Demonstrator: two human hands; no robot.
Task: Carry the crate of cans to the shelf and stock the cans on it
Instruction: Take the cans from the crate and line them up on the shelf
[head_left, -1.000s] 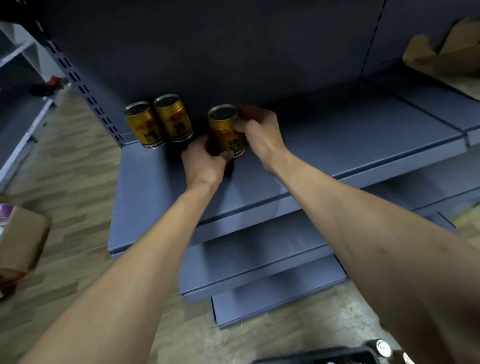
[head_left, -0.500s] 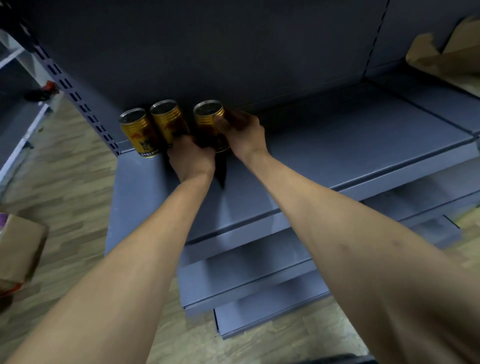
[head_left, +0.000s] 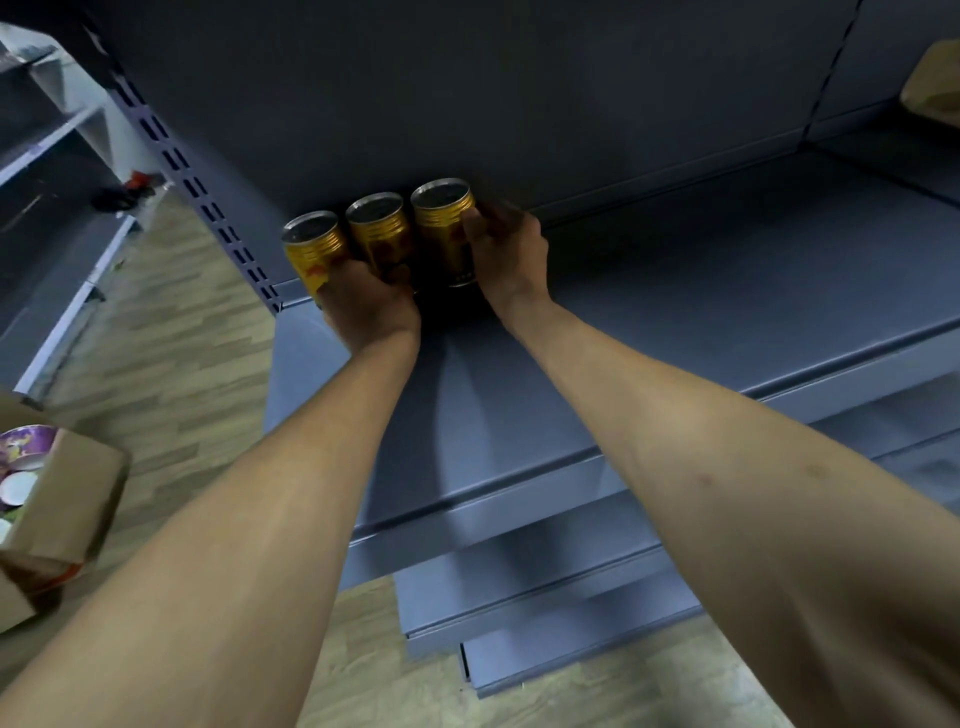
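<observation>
Three cans line blue shelf, wood floor.

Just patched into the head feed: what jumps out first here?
Three gold cans stand in a row at the back left of the blue shelf. The right hand grips the rightmost can, and the left hand rests against the front of the other two. An open cardboard box sits on the floor at far left.

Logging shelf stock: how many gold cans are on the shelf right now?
3, in a row at the back left of the top shelf: left can, middle can, right can in the right hand. The left hand covers their fronts; none seems hidden.
</observation>
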